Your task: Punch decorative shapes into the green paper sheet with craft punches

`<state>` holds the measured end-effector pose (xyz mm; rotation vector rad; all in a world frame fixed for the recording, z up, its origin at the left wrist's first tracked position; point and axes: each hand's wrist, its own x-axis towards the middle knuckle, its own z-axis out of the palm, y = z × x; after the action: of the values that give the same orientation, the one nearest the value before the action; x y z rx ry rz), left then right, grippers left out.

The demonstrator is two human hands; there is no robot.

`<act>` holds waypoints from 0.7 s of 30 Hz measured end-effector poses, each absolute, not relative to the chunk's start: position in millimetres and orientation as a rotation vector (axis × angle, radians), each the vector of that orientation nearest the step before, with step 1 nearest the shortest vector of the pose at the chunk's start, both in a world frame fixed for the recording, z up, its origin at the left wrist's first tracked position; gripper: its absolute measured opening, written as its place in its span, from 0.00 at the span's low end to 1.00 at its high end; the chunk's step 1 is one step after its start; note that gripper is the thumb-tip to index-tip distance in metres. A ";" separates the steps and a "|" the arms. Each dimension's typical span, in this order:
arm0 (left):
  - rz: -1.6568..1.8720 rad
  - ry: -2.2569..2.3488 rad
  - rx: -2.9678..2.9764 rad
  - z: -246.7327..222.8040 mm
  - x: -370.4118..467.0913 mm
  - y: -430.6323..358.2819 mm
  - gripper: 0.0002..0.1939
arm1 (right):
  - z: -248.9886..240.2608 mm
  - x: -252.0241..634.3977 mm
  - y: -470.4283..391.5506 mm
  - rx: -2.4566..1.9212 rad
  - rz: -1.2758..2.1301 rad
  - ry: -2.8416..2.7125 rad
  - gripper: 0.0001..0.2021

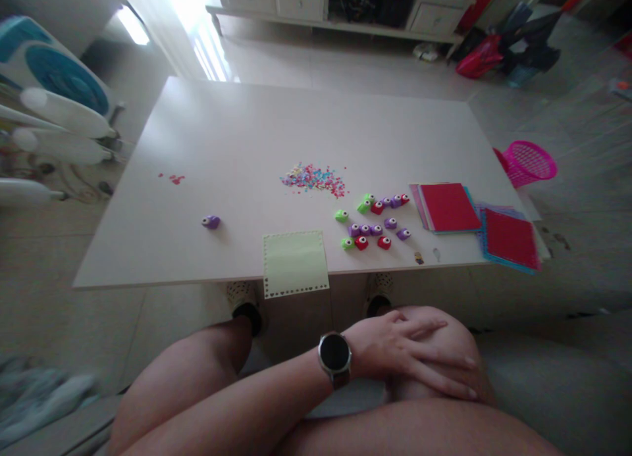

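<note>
My left hand (419, 354) lies over my right knee, fingers spread, holding nothing; a round watch (334, 353) is on its wrist. My right hand is out of sight. Beyond the knees, a pale green paper sheet (295, 262) with small holes punched along its borders overhangs the table's front edge. One purple craft punch (211, 222) stands alone to its left. Several green, red and purple craft punches (365, 229) are grouped to its right. Behind the sheet lies a heap of coloured confetti (313, 177); a few red paper bits (176, 179) are farther left.
The white table (237, 133) spans the view ahead. On its right are a stack of coloured paper (449, 206) and another stack (511, 237) with punched edges, reaching past the front edge. A pink basket (530, 163) stands beyond the right side. A cabinet (301, 2) is at the back.
</note>
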<state>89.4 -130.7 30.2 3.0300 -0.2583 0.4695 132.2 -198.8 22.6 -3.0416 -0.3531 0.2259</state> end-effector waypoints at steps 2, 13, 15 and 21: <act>0.468 -0.273 3.035 30.0 89.4 -130.5 0.33 | 22.3 134.3 -200.3 -3.044 0.243 -0.342 0.38; 0.511 -0.221 3.059 32.2 88.9 -131.7 0.32 | 16.6 123.9 -187.7 -3.034 0.054 -0.199 0.36; 0.489 -0.206 3.061 32.8 88.6 -131.7 0.32 | 16.2 123.5 -188.3 -3.033 0.020 -0.200 0.34; 0.512 -0.186 3.041 33.7 89.0 -131.2 0.32 | 22.5 131.4 -201.4 -2.998 0.231 -0.406 0.35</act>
<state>89.0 -131.2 33.7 3.0412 -0.1856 0.5124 131.4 -201.4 22.5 -2.9983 -0.4064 0.2308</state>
